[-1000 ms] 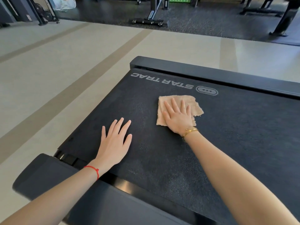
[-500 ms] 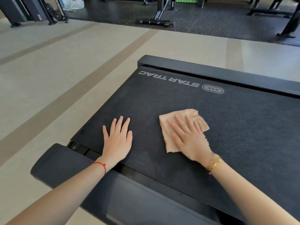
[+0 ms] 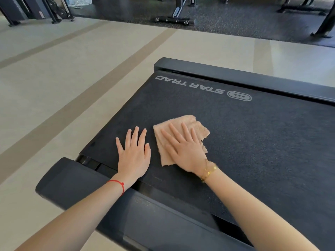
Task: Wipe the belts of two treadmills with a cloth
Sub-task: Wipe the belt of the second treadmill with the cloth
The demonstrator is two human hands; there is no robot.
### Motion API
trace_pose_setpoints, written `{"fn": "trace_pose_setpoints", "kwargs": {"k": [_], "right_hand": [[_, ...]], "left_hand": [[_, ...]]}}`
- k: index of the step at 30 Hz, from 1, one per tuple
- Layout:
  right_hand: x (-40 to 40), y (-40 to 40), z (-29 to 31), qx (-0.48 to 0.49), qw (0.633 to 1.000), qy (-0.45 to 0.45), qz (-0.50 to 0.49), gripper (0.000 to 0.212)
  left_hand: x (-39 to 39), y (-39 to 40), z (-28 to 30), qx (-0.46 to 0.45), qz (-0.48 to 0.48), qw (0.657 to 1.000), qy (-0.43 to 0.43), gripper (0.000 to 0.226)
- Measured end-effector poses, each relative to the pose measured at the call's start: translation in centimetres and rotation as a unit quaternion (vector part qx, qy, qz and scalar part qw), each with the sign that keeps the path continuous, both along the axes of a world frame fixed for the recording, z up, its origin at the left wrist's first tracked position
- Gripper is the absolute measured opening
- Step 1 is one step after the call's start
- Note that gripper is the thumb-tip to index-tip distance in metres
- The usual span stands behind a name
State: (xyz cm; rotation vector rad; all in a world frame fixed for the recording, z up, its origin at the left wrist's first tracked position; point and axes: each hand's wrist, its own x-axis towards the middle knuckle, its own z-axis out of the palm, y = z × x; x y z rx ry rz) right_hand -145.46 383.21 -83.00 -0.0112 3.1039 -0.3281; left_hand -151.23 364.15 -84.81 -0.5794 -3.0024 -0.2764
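Fingers (image 3: 174, 131) of right hand (image 3: 186, 151) press cloth (image 3: 190, 124) on belt (image 3: 253, 142)

**Setting: a commercial gym floor**

A treadmill belt (image 3: 253, 142) printed "STAR TRAC" lies in the foreground on pale striped flooring (image 3: 90, 78). Beyond it, dark rubber matting (image 3: 226, 20) carries exercise-machine frames (image 3: 174, 17) and a weight-plate rack (image 3: 59, 13).

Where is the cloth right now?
In the head view the cloth lies flat on the treadmill belt, under the right hand, just right of the left hand and nearer than the STAR TRAC lettering.
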Motion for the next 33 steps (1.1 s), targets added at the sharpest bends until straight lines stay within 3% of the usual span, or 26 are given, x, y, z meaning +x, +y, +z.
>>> {"fn": "trace_pose_setpoints", "kwargs": {"k": [4,8,15,19,25,29,33], "right_hand": [[5.2,1.5,0.0,0.001,1.0,0.007,0.005,0.056],[8.3,5.0,0.0,-0.005,0.997,0.005,-0.073,0.057],[2.3,7.1,0.0,-0.018,0.968,-0.018,-0.249,0.054],[0.5,3.6,-0.1,-0.011,0.985,-0.017,-0.169,0.055],[5.3,-1.2,-0.3,0.001,0.999,0.017,-0.046,0.053],[8.4,0.2,-0.1,0.015,0.999,0.003,-0.032,0.052],[9.8,4.3,0.5,0.002,0.995,-0.006,-0.1,0.058]], "left_hand": [[0.0,-0.1,-0.1,0.001,-0.001,1.0,-0.001,0.056],[0.0,0.0,0.1,-0.004,-0.003,1.0,-0.006,0.057],[0.4,0.1,0.2,-0.002,-0.014,1.0,-0.008,0.057],[0.3,0.1,0.1,-0.011,-0.013,1.0,-0.006,0.057],[0.3,0.0,0.2,-0.01,-0.013,1.0,-0.002,0.057],[0.2,-0.2,0.1,-0.021,-0.014,1.0,-0.006,0.058],[0.3,-0.1,0.0,-0.029,-0.017,0.999,-0.015,0.058]]}}
